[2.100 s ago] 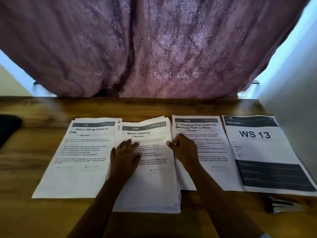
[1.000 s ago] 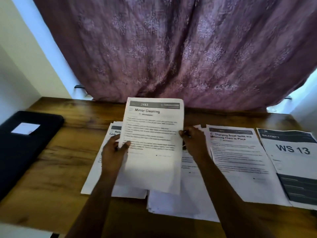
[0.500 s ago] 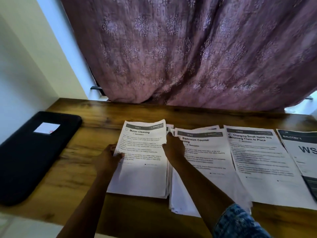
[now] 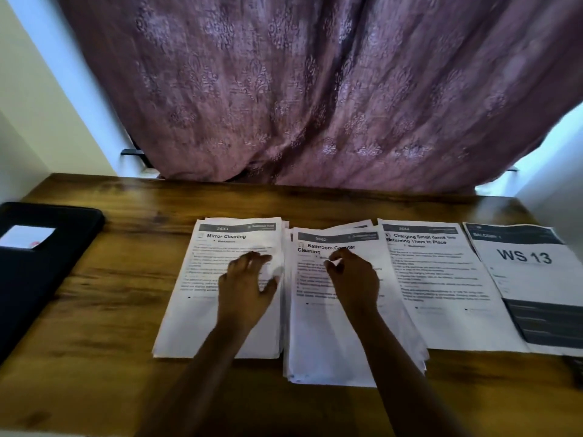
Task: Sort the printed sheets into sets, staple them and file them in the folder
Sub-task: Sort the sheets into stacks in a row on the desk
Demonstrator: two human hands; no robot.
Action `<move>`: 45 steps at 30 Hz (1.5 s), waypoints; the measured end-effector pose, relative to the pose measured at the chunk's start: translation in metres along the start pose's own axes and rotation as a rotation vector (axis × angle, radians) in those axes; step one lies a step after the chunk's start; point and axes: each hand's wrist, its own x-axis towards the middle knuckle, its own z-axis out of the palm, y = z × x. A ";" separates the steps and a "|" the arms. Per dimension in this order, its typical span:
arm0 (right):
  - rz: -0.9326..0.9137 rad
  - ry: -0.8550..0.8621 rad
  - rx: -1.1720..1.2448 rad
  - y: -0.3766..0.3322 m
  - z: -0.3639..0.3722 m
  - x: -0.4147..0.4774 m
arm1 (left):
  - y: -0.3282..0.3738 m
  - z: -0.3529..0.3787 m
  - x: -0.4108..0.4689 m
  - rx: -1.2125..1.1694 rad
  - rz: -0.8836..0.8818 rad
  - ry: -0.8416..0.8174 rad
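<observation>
Printed sheets lie in a row on the wooden table. At the left is the "Mirror Cleaning" pile, with my left hand resting flat on it, fingers spread. Beside it lies the thicker "Bathroom Counter Cleaning" stack; my right hand sits on its top sheet with fingers curled, the thumb and fingertips close together near the heading. Whether they pinch the paper is unclear. Right of that lie the "Charging Small Items" sheet and the "WS 13" sheet. A black folder lies at the far left.
A purple patterned curtain hangs behind the table's back edge. White walls close in on both sides. A dark object, only partly in view, sits at the right edge below the "WS 13" sheet. Bare wood shows between the folder and the papers.
The "Mirror Cleaning" sheet, lifted from the middle stack a second ago, now lies on the left pile. My right hand has moved onto the uncovered "Bathroom Counter Cleaning" sheet. The view has swung back rightward.
</observation>
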 end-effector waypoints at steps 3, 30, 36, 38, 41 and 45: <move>0.124 0.098 -0.019 0.039 -0.014 0.006 | 0.024 0.029 0.001 -0.026 0.069 -0.117; 0.165 0.189 0.529 0.102 -0.078 0.026 | 0.037 0.052 0.000 -0.202 0.029 -0.270; 0.145 0.054 0.790 0.047 -0.084 0.035 | 0.043 -0.008 0.007 -0.786 -0.253 -0.152; 0.102 -0.008 0.759 0.022 -0.071 0.037 | 0.021 -0.034 0.010 -0.807 -0.392 -0.059; 0.073 -0.181 0.683 -0.021 -0.036 0.036 | -0.026 -0.063 0.015 -0.760 -0.489 0.016; -0.065 -0.250 0.333 -0.058 0.022 0.039 | -0.077 -0.074 0.013 -0.532 -0.517 0.035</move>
